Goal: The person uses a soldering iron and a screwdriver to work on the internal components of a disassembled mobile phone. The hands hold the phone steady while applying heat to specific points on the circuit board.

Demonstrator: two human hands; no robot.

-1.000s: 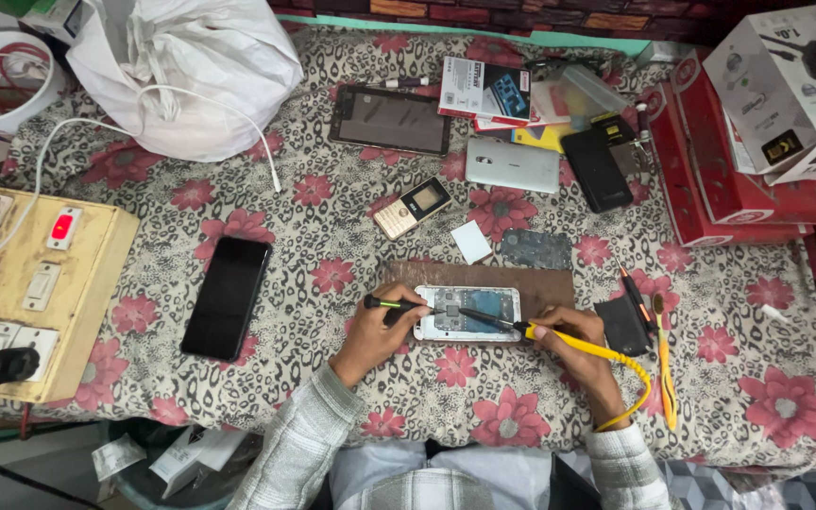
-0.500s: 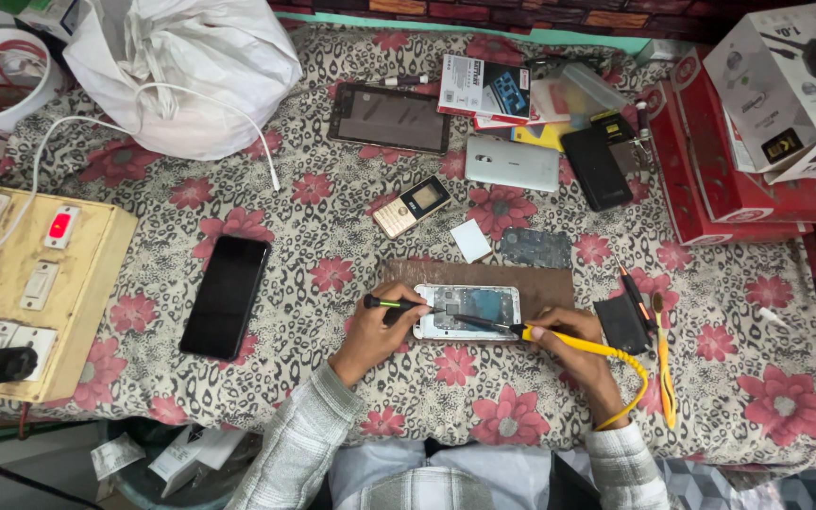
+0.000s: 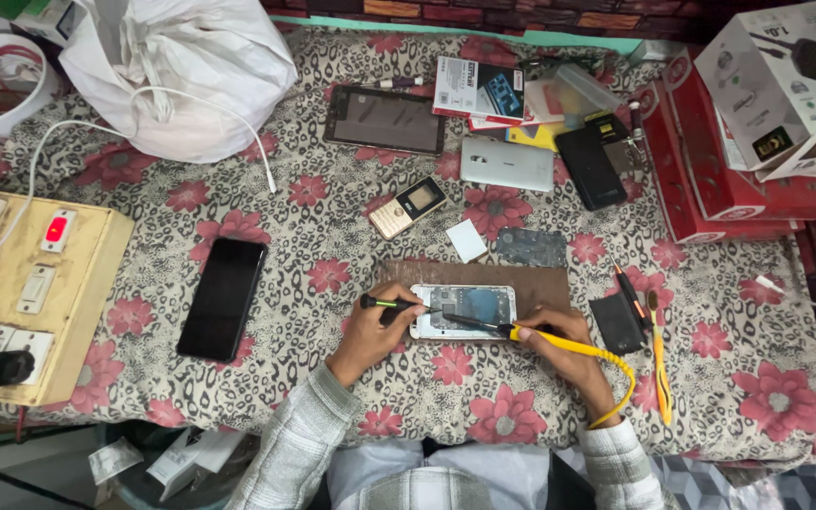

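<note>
Left hand (image 3: 370, 331) grips a screwdriver (image 3: 391, 304); right hand (image 3: 559, 342) pinches a yellow tool (image 3: 559, 342) over the opened phone (image 3: 463, 310) at centre. At ten o'clock, a white tub (image 3: 28, 104) holds red cables (image 3: 4, 76).

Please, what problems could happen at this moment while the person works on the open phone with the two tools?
The right hand holds a yellow-handled iron with its tip on the opened phone; a slip could damage nearby parts. Its yellow cord loops by the wrist and might snag. The left hand with the thin tool sits close to the tip, so a burn seems possible.
</note>
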